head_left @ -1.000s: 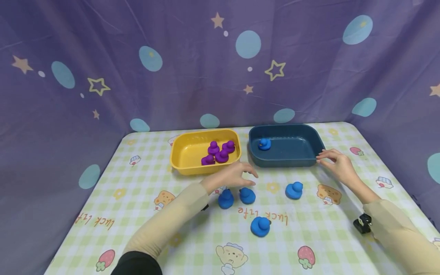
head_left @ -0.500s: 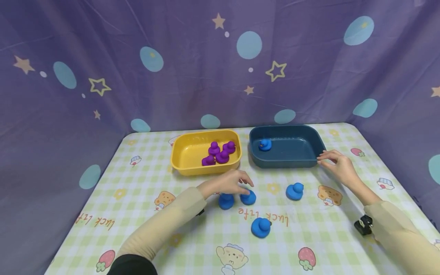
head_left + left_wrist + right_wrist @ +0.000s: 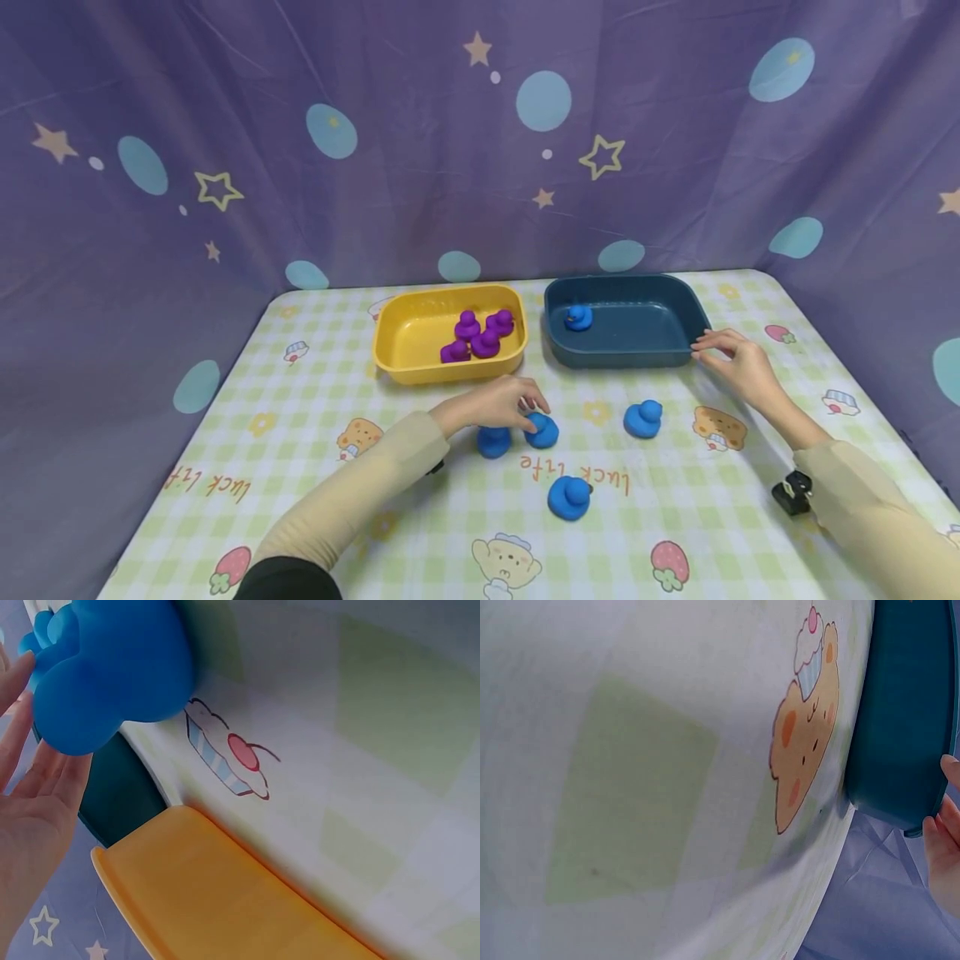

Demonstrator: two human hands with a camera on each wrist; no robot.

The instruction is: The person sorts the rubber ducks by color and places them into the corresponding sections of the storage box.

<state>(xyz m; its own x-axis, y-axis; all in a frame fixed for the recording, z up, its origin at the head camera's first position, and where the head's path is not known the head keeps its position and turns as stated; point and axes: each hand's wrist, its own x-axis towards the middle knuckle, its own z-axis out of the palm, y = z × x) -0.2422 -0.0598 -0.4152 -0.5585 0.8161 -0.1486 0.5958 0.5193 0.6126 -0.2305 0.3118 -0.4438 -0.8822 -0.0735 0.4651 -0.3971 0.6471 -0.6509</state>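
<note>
Left hand [image 3: 498,402] curled over blue duck [image 3: 542,430], fingers on it, near centre of bench [image 3: 315,392]. Second blue duck [image 3: 493,441] just left. Yellow tray [image 3: 405,342] beyond. Right hand [image 3: 731,360], fingers relaxed, touching dark blue tray [image 3: 637,333] at its right rim.
</note>
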